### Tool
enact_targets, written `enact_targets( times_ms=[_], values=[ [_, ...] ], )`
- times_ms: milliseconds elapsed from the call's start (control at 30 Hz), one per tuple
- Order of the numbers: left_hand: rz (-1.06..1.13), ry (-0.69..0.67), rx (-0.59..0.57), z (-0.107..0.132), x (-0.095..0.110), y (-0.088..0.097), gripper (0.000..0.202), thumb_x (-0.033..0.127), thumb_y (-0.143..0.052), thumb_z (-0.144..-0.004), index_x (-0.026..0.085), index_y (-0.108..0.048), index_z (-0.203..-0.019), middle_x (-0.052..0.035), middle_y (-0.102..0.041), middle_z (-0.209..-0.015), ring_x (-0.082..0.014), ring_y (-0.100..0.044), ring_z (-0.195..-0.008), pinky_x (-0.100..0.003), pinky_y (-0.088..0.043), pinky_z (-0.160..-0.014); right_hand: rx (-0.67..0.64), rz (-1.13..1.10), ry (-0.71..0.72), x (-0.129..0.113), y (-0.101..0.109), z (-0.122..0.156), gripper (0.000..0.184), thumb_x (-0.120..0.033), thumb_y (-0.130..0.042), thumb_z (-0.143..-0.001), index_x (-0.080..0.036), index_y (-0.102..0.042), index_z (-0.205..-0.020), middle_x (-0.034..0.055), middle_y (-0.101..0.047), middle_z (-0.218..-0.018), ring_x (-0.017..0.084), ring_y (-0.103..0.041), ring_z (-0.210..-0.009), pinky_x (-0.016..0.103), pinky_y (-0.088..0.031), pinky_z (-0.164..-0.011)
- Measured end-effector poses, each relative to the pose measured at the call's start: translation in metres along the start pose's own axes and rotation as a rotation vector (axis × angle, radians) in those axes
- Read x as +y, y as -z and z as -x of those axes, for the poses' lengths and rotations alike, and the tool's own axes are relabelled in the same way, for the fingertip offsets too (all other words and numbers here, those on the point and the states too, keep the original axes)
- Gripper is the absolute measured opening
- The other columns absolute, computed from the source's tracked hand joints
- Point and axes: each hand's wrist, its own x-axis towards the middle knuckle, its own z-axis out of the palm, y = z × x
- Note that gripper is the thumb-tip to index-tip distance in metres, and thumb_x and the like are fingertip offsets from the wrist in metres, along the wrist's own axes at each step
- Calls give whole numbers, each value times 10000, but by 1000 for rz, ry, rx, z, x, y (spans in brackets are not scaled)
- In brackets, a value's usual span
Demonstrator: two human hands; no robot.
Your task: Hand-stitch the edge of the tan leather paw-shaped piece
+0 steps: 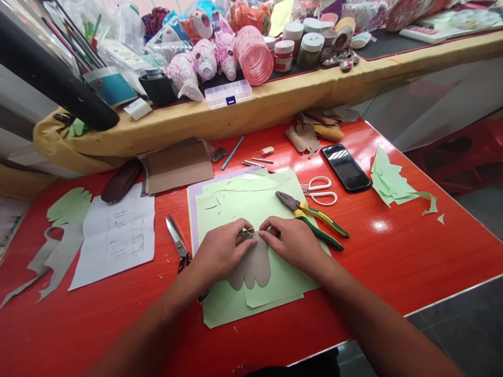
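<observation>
Each grip closed on wire (248, 230) atop grey cutout (253, 266): left hand (222, 252), right hand (293, 242); paint jars (283, 55) capped.

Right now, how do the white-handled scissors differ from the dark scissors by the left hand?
The white-handled scissors show full handles beside the phone; the dark scissors show bare metal blades, handles partly hidden by the left hand. The white pair lies right of the green paper, the dark pair left. Both lie flat on the red table.

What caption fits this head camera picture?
Left hand and right hand pinch a thin wire atop a grey cutout on green paper, pliers beside.
</observation>
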Motion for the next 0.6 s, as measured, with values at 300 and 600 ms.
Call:
enact_targets(
  times_ms=[300,600],
  values=[
    [-13,10,13,0,0,-3,207,406,-593,-954,257,-645,-1088,-18,-762,-924,-234,-694,-843,-323,-448,-699,4,4,3,-1,0,1,121,-319,-657,-968,-243,-752,-979,-12,-752,-765,152,-640,-666,258,-335,-601],
    [29,19,49,-3,4,-1,251,454,-528,-990,265,-672,-1073,-11,-734,-847,-226,-652,-780,-301,-395,-644,10,2,7,0,-2,1,117,-320,-662,-965,-247,-753,-974,-19,-749,-750,150,-638,-654,260,-325,-597]
  ],
)
